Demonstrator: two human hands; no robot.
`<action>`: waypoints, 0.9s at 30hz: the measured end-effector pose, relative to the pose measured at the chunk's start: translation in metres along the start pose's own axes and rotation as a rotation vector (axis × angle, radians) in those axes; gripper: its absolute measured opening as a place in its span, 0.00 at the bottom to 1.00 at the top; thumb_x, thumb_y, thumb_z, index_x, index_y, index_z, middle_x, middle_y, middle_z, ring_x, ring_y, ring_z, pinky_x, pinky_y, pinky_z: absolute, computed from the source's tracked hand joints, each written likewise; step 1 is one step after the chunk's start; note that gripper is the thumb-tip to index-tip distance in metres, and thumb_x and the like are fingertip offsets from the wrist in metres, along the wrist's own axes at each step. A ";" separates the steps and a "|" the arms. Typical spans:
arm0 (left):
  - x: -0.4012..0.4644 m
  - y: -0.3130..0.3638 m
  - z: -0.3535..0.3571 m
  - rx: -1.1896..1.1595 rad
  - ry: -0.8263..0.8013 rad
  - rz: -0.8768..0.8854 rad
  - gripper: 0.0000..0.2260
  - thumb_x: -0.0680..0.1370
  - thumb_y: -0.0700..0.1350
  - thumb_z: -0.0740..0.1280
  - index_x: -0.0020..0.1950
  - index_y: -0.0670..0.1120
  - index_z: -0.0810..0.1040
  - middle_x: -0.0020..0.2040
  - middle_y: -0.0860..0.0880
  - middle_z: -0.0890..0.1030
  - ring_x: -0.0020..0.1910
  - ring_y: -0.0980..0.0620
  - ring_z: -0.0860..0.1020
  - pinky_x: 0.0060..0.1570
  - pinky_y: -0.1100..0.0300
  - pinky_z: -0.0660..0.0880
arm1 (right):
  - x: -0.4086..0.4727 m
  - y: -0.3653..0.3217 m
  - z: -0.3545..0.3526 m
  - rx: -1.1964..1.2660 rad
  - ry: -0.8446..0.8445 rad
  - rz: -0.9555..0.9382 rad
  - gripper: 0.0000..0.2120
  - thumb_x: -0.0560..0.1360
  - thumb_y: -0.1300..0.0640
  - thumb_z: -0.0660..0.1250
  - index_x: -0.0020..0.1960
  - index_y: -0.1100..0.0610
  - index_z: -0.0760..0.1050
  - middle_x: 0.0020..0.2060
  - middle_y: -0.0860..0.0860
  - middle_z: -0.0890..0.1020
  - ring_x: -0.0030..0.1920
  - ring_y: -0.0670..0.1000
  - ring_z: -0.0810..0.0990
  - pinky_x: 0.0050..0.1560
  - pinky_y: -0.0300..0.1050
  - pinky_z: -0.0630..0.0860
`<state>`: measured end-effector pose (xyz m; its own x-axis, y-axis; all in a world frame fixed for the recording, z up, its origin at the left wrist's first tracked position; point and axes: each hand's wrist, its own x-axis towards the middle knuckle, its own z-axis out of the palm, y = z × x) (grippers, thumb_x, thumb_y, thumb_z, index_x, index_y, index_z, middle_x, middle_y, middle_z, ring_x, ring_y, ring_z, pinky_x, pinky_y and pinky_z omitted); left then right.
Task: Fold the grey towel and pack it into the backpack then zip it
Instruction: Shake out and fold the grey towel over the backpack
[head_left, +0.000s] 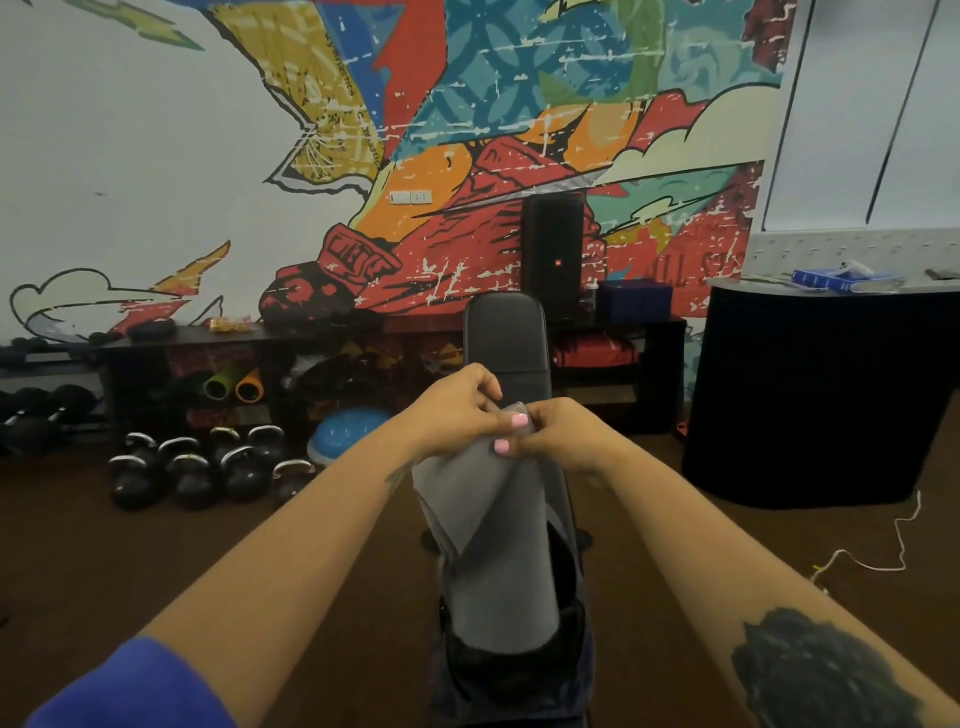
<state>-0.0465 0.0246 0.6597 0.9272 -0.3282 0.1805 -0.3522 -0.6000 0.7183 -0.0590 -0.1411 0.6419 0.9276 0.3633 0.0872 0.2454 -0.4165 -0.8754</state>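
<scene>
The grey towel (493, 545) hangs in a long strip from both hands over a black padded bench (506, 338). My left hand (457, 402) and my right hand (558, 431) meet at its top edge, each pinching a corner between the fingers. The towel's lower end drapes down onto a dark backpack (511, 670) that lies on the near end of the bench. Whether the backpack's zip is open I cannot tell, because the towel covers its top.
Several kettlebells (208, 467) and a blue balance ball (345, 434) lie on the brown floor to the left. A low black shelf (270, 358) lines the mural wall, with a tall speaker (553, 254). A black counter (821, 389) stands at right; a white cord (883, 551) trails on the floor.
</scene>
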 end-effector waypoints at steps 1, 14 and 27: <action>-0.001 -0.003 -0.001 -0.009 -0.028 -0.028 0.19 0.69 0.55 0.74 0.51 0.50 0.69 0.42 0.50 0.83 0.42 0.53 0.81 0.46 0.58 0.76 | 0.001 0.001 0.001 -0.040 0.017 0.017 0.10 0.71 0.56 0.73 0.51 0.57 0.81 0.42 0.50 0.83 0.46 0.47 0.81 0.40 0.33 0.75; -0.004 -0.027 0.003 0.109 0.127 -0.034 0.12 0.70 0.50 0.74 0.48 0.51 0.75 0.45 0.51 0.79 0.41 0.54 0.78 0.39 0.62 0.77 | 0.002 0.015 -0.026 0.089 0.281 0.080 0.13 0.73 0.54 0.70 0.57 0.57 0.78 0.51 0.52 0.82 0.50 0.51 0.81 0.45 0.42 0.78; -0.002 -0.014 0.010 -0.345 0.260 0.072 0.07 0.76 0.46 0.68 0.51 0.47 0.82 0.45 0.49 0.84 0.46 0.51 0.83 0.46 0.62 0.80 | 0.006 -0.001 -0.027 -0.258 0.364 -0.242 0.15 0.65 0.54 0.77 0.49 0.48 0.77 0.45 0.41 0.80 0.46 0.42 0.77 0.51 0.42 0.76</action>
<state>-0.0449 0.0259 0.6426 0.9188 -0.1387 0.3695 -0.3944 -0.2889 0.8723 -0.0464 -0.1611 0.6558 0.8624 0.1794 0.4734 0.4842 -0.5652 -0.6679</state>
